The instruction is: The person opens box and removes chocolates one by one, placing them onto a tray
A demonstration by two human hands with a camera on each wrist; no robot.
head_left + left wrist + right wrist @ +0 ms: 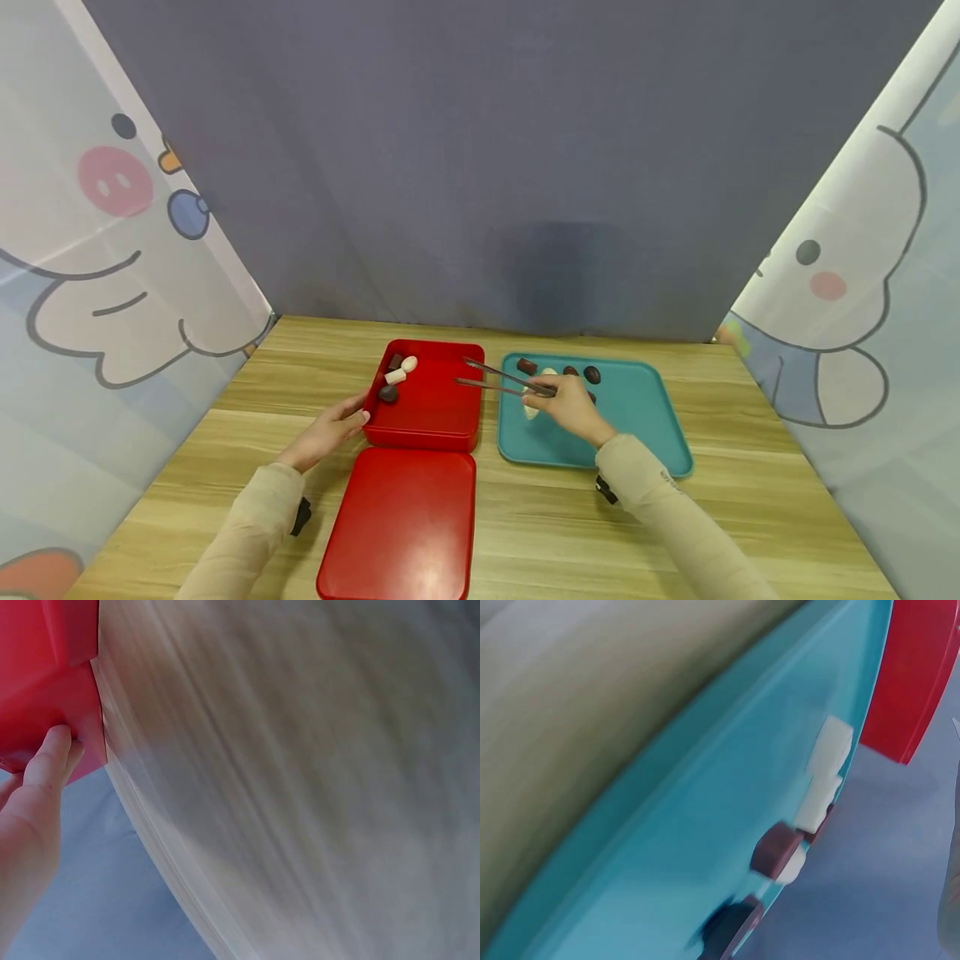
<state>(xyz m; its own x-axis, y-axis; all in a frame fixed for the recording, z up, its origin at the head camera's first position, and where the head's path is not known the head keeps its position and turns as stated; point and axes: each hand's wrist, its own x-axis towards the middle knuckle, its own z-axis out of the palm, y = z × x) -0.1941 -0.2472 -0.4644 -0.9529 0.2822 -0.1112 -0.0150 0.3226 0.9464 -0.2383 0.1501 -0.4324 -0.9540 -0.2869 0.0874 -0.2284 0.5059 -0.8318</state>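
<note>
My right hand grips metal tongs over the left part of a teal tray. The tips of the tongs point left and stand apart over the right side of a red box, with nothing between them. Straight fingers of my left hand touch the outer left wall of that box, also seen in the left wrist view on the red wall. Inside the box lie a white oval piece, a white block, a dark rounded piece and a dark square piece, like chocolates.
More chocolate-like pieces lie on the tray: a brown block, a dark oval and white pieces, some partly behind my right hand. A red lid lies in front of the box. A grey curtain hangs behind the wooden table.
</note>
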